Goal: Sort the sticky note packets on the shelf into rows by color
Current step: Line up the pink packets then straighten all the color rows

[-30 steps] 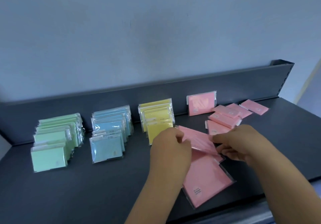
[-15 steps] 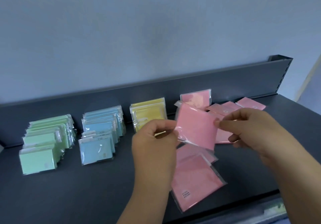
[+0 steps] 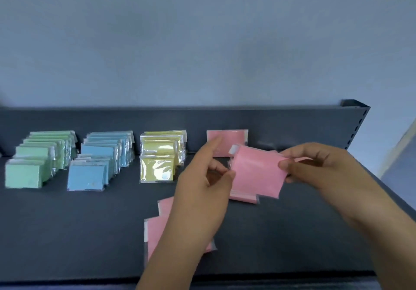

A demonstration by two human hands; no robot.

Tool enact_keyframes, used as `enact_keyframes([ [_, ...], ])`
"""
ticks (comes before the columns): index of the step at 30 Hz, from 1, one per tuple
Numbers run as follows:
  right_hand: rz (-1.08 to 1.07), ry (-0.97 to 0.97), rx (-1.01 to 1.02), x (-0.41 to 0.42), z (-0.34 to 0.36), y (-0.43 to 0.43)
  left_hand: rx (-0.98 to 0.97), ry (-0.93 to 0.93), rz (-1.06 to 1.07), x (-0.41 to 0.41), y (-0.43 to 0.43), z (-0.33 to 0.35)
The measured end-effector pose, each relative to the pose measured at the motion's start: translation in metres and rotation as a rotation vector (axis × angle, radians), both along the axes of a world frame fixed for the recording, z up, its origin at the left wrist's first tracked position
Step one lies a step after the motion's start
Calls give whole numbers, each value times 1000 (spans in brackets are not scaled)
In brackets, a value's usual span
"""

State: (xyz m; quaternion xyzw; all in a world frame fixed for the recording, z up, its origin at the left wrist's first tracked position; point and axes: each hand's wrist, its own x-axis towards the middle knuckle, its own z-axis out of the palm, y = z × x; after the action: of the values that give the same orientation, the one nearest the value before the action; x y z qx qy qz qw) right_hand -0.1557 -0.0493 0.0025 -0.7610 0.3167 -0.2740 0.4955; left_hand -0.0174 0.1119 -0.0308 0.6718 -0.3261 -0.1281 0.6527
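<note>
Green row (image 3: 37, 158): packets upright, far left of the shelf (image 3: 67, 233).
Blue row (image 3: 101, 159): next to green.
Yellow row (image 3: 161, 154): next to blue.
Flat pink packets (image 3: 157, 222): lie at shelf front, partly under left forearm.
Left hand (image 3: 206, 190): fingers pinch left edge of held pink packet (image 3: 256, 172).
Leaning pink packet (image 3: 227, 137): against back wall.
Right hand (image 3: 319, 168): fingers pinch packet's right edge, above shelf.

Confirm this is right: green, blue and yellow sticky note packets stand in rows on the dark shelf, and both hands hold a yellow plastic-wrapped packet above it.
One detail is wrong. The head view shows the left hand and right hand holding a pink plastic-wrapped packet, not yellow. The green row, blue row and yellow row do stand on the dark shelf.
</note>
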Motion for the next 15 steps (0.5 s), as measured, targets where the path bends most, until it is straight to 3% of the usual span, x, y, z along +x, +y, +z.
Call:
enact_keyframes([
  [4, 61, 79, -74, -4, 4, -11, 166, -257, -1, -2, -9, -3],
  [10, 42, -3, -112, 14, 11, -32, 175, -331, 20, 19, -24, 8],
  [15, 11, -73, -152, 45, 25, -51, 161, -252, 55, 60, -44, 20],
])
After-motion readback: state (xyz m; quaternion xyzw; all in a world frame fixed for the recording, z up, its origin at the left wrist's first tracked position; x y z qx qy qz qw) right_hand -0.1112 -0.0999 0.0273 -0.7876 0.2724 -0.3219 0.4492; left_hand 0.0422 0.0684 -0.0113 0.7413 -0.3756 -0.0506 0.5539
